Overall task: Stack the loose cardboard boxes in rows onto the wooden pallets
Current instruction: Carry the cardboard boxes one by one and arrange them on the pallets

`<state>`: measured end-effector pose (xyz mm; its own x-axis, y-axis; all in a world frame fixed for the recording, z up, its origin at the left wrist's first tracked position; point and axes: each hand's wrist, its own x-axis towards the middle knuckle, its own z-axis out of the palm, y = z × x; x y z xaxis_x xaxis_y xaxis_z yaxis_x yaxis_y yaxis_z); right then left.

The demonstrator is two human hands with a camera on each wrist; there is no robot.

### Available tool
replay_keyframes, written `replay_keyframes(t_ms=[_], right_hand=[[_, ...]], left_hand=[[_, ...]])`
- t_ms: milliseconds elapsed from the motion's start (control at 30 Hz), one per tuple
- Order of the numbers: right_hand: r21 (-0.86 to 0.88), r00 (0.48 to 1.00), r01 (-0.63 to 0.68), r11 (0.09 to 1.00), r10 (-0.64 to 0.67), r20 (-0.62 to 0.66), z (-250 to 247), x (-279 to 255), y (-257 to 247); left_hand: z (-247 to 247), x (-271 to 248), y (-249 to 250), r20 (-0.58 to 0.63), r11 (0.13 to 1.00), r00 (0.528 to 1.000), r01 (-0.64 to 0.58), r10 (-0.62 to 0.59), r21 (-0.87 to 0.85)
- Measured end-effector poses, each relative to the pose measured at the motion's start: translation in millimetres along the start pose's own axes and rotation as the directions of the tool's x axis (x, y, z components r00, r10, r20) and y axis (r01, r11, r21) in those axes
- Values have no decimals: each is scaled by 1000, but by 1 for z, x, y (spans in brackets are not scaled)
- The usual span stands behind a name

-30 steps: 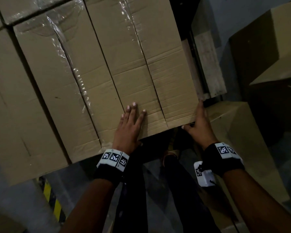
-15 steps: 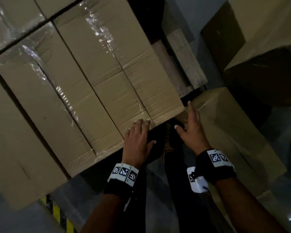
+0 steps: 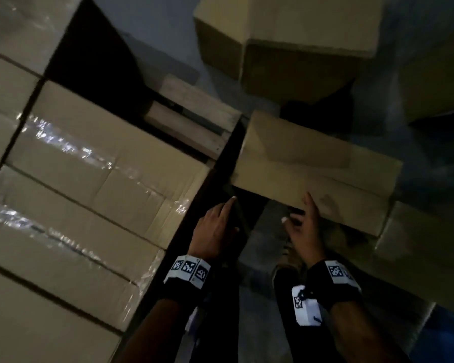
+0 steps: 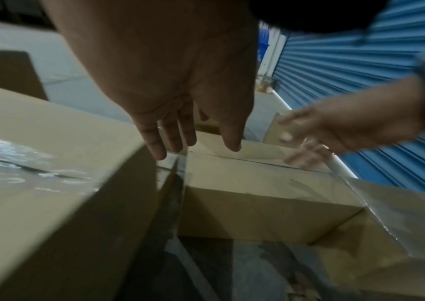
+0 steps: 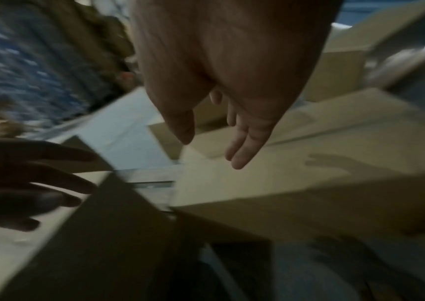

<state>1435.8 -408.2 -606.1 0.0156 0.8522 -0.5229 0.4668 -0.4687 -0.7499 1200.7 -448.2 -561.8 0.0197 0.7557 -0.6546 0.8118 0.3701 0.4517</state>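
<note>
Both hands, left hand [image 3: 215,226] and right hand [image 3: 306,226], fingers spread and empty, reach for the loose brown cardboard box [image 3: 312,174] right of the stacked taped cartons [image 3: 95,166]; next, probably grasp its sides.

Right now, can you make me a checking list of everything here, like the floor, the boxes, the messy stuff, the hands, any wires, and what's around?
Surface: grey floor, dim; a wooden pallet shows bare slats beside the stack.
Job's things: stacked boxes in rows, shiny tape on top; a loose box lies next to them, apart from the stack, more loose boxes behind it.
Clutter: nothing seen.
Hands: left hand open, fingers straight, in the gap between stack and loose box; right hand open, over the loose box's near edge; contact cannot be told.
Cables: nothing seen.
Surroundings: blue ribbed shutter in the left wrist view; pictures dark and blurred.
</note>
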Motion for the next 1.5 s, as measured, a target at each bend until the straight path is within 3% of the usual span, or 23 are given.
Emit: replay_keyframes(t_ms=[167,333,500,733,900,1033,1133,1267,1333,1433,1500], right_hand=[[-17,984,-159,987,157,-88,-71,17,69],[-57,984,-102,993,92,-155,-143,44,115],[-185,995,-71,980,57,-79,-189,92,115],[-419,982,111,901,-35,186,-192,149,100],[-474,973,212,855,-140,182,-176,187,88],[-585,957,281,760,-180,226,-177,228,78],[-659,966,240,712,-109,234,-170,255,71],[-786,980,177,592,-36,194,-149,267,63],[-805,984,162,570,-29,177,-143,266,57],[-827,970,210,521,-4,243,-145,260,51],[-815,949,239,528,50,311,-147,253,51]], left_hand=[[46,52,29,49,999,999,12,-11,-33],[97,83,83,14,985,1000,-3,6,-170],[148,102,134,31,954,999,50,-43,-295],[204,143,173,13,807,950,272,-311,-525],[205,160,176,-11,657,879,348,-477,-668],[208,174,150,-10,578,865,327,-502,-747],[208,186,140,7,505,869,293,-495,-812],[214,191,134,-79,511,882,193,-464,-838],[216,187,136,-60,449,870,193,-490,-872],[215,174,140,-53,327,782,198,-622,-924],[217,163,136,-123,347,756,144,-643,-927]])
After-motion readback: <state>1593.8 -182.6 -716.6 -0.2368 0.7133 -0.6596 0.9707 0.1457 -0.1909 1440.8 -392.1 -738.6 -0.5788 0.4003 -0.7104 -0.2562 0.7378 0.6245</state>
